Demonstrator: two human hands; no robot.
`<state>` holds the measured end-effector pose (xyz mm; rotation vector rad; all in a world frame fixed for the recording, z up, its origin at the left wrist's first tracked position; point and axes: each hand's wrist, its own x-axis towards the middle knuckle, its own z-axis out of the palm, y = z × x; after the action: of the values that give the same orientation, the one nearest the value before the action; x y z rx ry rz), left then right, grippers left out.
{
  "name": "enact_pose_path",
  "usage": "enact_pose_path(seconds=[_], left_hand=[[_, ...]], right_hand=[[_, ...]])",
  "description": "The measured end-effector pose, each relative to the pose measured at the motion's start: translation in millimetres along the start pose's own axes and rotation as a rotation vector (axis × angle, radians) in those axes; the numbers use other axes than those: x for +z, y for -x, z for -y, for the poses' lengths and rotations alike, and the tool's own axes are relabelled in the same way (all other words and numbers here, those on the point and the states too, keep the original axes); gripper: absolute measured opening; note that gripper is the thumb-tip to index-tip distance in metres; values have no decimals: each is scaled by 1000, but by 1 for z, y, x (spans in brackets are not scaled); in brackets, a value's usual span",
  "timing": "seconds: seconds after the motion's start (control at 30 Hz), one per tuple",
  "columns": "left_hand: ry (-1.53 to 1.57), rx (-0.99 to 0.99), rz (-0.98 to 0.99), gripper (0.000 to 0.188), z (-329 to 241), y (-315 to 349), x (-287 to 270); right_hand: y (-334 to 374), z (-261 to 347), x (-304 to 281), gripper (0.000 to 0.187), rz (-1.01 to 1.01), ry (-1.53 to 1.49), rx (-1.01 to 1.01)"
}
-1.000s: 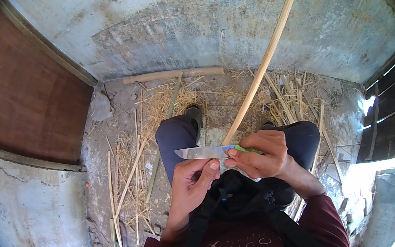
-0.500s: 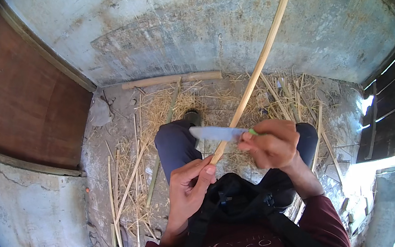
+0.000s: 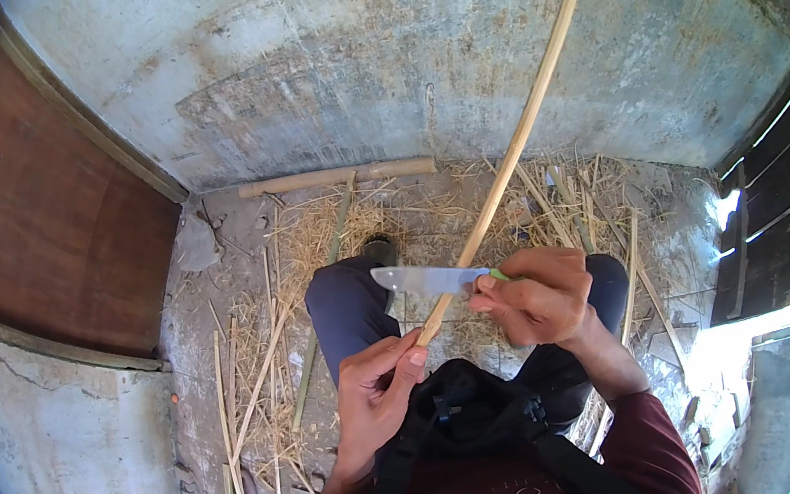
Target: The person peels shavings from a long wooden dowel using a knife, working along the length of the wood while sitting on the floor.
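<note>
My left hand is closed around the near end of a long, pale wooden strip, thumb and fingers pinching it. From there the strip slants up and away to the right, its far end in front of the wall. A knife with a green handle is gripped in my right hand. Its broad blade points left and lies across the strip a little above my left hand. Whether the edge bites into the wood cannot be made out.
Straw-like shavings and several thin strips litter the floor around my legs. A bamboo pole lies along the base of the far wall. A brown door panel stands left, dark slats right. My open black bag hangs at my lap.
The whole view has shifted slightly, and the strip's far end appears lower. The knife, blurred before, now shows sharper across the strip. Both hands keep their holds.
</note>
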<state>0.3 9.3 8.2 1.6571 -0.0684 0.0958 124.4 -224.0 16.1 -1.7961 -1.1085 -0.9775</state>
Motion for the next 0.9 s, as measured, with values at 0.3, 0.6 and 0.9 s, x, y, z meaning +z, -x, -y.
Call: enact_pose_path(seconds=[0.3, 0.6, 0.9], left_hand=[[-21, 10, -1, 27, 2, 8, -3], [-30, -36, 22, 26, 5, 14, -3], [-27, -42, 19, 27, -1, 12, 0]], right_hand=[[-12, -16, -19, 21, -86, 61, 39], [-12, -30, -26, 20, -102, 40, 91], [-8, -8, -13, 25, -17, 34, -19]])
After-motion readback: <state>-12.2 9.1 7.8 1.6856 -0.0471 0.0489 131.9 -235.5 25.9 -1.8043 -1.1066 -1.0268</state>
